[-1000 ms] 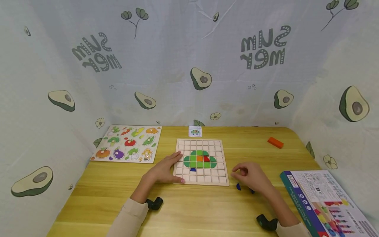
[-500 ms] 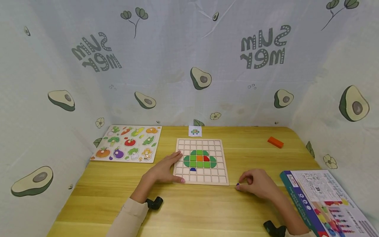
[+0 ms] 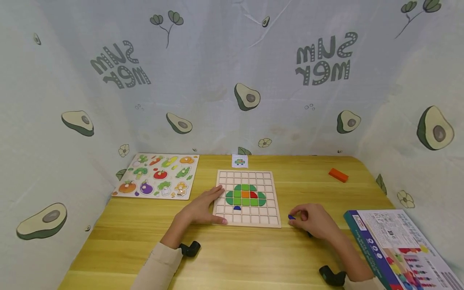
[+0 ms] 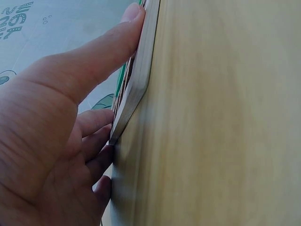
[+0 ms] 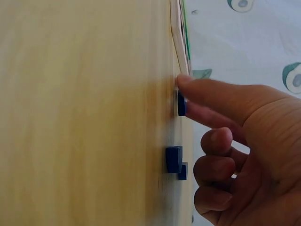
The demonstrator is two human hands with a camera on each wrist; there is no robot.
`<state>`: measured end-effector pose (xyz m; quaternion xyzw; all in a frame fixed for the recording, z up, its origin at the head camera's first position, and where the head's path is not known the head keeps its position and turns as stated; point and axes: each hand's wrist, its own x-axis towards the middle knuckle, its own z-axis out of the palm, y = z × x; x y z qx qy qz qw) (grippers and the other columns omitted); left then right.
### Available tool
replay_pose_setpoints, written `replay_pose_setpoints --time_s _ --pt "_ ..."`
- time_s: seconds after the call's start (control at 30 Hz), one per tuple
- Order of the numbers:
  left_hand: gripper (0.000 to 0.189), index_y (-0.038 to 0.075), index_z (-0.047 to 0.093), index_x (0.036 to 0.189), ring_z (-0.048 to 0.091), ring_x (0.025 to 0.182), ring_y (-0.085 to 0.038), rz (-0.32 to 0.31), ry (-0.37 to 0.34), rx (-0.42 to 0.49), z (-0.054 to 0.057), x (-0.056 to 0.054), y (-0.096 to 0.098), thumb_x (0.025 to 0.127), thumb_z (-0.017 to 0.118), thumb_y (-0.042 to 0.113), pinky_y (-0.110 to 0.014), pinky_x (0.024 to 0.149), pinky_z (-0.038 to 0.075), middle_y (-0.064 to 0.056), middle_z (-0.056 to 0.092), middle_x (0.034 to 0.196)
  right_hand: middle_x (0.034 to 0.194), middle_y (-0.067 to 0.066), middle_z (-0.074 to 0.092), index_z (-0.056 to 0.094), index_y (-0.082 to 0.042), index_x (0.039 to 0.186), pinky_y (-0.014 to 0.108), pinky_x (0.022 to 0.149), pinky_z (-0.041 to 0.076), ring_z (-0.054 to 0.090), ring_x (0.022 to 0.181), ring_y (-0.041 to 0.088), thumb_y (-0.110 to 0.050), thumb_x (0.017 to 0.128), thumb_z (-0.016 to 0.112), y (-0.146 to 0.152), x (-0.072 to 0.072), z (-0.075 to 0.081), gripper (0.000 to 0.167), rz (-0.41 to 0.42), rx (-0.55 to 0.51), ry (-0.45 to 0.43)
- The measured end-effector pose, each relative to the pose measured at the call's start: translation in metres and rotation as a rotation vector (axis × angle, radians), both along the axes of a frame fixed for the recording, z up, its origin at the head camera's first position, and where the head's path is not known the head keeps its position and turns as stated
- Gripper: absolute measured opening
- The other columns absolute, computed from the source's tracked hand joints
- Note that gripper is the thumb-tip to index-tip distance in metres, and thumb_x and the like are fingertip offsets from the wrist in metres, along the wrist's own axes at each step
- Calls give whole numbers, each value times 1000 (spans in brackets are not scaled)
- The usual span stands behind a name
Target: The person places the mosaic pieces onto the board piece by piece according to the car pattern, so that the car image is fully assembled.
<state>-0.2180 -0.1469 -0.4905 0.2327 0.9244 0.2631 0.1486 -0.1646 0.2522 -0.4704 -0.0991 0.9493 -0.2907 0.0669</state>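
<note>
A square wooden grid board [image 3: 235, 220] lies on the table, with green, orange and red pieces forming a rounded shape in its cells. One blue half-round piece [image 3: 237, 208] sits below that shape. My left hand [image 3: 203, 207] rests at the board's left side, fingers at the left edge and thumb [image 4: 108, 49] on the front rim. To the right of the board, my right hand [image 3: 314, 220] pinches a small blue half-round piece [image 3: 291, 217] between thumb and forefinger. In the right wrist view two more blue pieces [image 5: 174, 159] lie near the curled fingers.
A small pattern card [image 3: 239, 161] lies behind the board. At the back left is a vegetable puzzle board [image 3: 135, 179]. An orange block [image 3: 338, 175] lies at the back right, and a printed box [image 3: 391, 241] occupies the right side. A patterned cloth [image 3: 217, 60] encloses the table.
My right hand has reached down to a blue half-round piece on the table, taken it between thumb and forefinger, and shifted it slightly away from me. The left hand stays put.
</note>
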Motion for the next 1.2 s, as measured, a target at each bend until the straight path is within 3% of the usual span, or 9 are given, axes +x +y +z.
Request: replay_pose_setpoints --time_s 0.43,1.2 --pt "112 22 28 165 19 160 -30 -1 -2 7 0 0 0 76 83 63 -52 128 22 5 18 173 63 -4 46 81 -15 102 23 52 31 39 54 8 -27 93 78 -7 -6 2 15 13 -30 35" --pt "113 22 28 165 19 160 -30 -6 7 4 0 1 0 75 84 64 -53 128 22 5 19 173 62 -4 42 82 -14 100 23 54 29 41 60 13 -26 90 81 -69 -31 8 15 25 -146 53"
